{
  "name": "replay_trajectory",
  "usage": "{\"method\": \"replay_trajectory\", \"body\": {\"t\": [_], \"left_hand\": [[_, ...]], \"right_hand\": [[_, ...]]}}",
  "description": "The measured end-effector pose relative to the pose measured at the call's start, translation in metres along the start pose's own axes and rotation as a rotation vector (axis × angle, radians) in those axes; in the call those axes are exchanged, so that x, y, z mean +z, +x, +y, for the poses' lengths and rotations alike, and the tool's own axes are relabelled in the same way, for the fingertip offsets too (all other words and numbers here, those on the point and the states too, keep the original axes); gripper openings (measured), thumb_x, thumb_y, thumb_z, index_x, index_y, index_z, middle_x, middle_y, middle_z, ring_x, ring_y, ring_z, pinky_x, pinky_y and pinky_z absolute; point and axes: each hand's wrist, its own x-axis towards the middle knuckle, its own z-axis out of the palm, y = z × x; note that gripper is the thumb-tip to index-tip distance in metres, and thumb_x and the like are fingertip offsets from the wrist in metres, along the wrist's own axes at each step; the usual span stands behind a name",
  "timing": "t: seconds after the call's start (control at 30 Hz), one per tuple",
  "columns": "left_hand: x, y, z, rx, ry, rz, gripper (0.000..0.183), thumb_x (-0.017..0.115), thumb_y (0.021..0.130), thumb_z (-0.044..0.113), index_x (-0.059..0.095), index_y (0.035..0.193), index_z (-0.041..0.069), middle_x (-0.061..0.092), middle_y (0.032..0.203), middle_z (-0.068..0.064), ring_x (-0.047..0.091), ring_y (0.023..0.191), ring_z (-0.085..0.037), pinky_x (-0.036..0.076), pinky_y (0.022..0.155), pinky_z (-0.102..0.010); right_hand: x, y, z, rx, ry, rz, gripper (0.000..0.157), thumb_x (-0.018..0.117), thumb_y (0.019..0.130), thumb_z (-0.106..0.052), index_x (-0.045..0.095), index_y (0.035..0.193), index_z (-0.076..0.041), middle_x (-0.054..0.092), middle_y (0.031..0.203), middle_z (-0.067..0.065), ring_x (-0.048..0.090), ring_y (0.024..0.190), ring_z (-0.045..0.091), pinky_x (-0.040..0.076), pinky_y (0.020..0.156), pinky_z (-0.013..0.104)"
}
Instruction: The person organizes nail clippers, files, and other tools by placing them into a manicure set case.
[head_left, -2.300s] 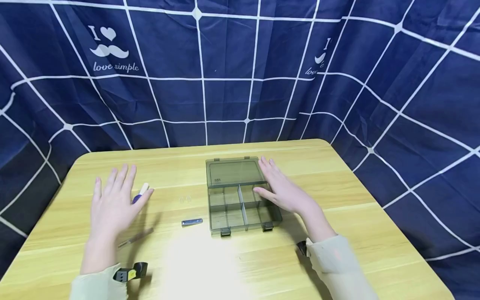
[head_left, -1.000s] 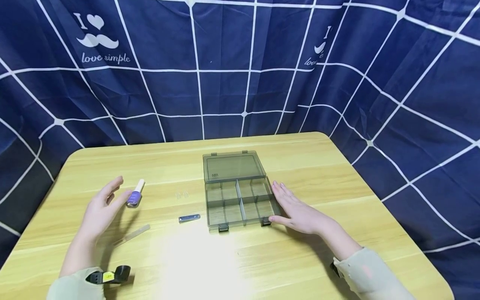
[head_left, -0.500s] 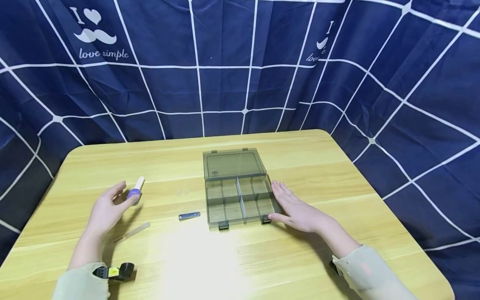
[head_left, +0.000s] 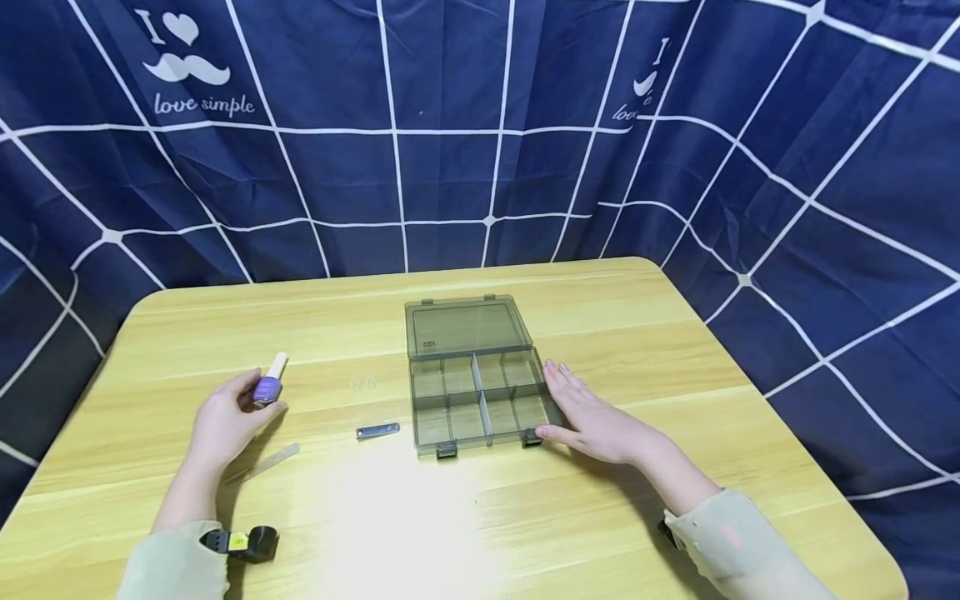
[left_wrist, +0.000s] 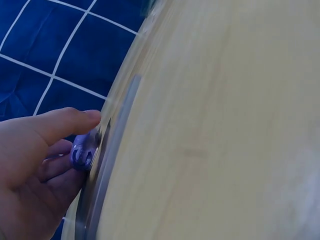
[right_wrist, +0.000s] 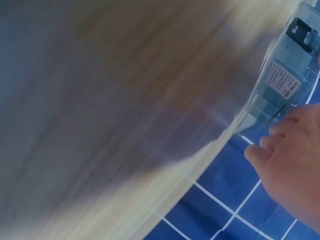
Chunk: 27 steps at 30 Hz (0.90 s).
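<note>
One bottle (head_left: pixel 267 389) toward the left edge of the counter (head_left: pixel 637 333) could slip: my left fingers (head_left: pixel 242 382) pinch it low; right fingers (head_left: pixel 564 389) together.

The right-wrist view's edge cuts off the box (right_wrist: pixel 262 105) (its label (right_wrist: pixel 282 80) too blurred to read).

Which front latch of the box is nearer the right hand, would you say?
The right latch, beside the right hand; the left latch is farther away.
</note>
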Motion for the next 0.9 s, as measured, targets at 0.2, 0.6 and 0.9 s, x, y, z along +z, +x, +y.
{"method": "replay_trajectory", "body": {"t": [0.2, 0.6, 0.9], "left_hand": [[0.003, 0.0016, 0.0006, 0.023, 0.07, 0.034, 0.059, 0.077, 0.079, 0.01, 0.05, 0.124, -0.016, 0.052, 0.112, -0.036, 0.052, 0.1, -0.048, 0.041, 0.084, -0.059], [0.0033, 0.0018, 0.0056, -0.031, 0.123, 0.053, 0.052, 0.073, 0.08, 0.006, 0.052, 0.123, -0.016, 0.054, 0.113, -0.038, 0.052, 0.102, -0.052, 0.04, 0.086, -0.06], [0.0057, 0.0026, 0.0082, -0.011, 0.153, 0.09, 0.044, 0.07, 0.078, 0.006, 0.057, 0.11, -0.02, 0.056, 0.099, -0.036, 0.05, 0.093, -0.047, 0.038, 0.083, -0.057]], "right_hand": [[0.0007, -0.0002, 0.0008, 0.002, -0.001, -0.002, 0.092, 0.043, 0.094, -0.059, 0.004, 0.151, 0.001, 0.0, 0.157, 0.018, 0.001, 0.143, 0.037, 0.011, 0.113, 0.051], [-0.0006, -0.0004, -0.0008, -0.003, 0.024, -0.015, 0.091, 0.044, 0.095, -0.057, 0.003, 0.15, 0.003, -0.001, 0.157, 0.019, 0.001, 0.143, 0.037, 0.011, 0.113, 0.051], [0.0002, -0.0007, -0.0006, -0.007, -0.026, -0.001, 0.091, 0.043, 0.095, -0.058, 0.005, 0.15, 0.004, 0.001, 0.157, 0.019, 0.002, 0.143, 0.037, 0.01, 0.113, 0.051]]}}
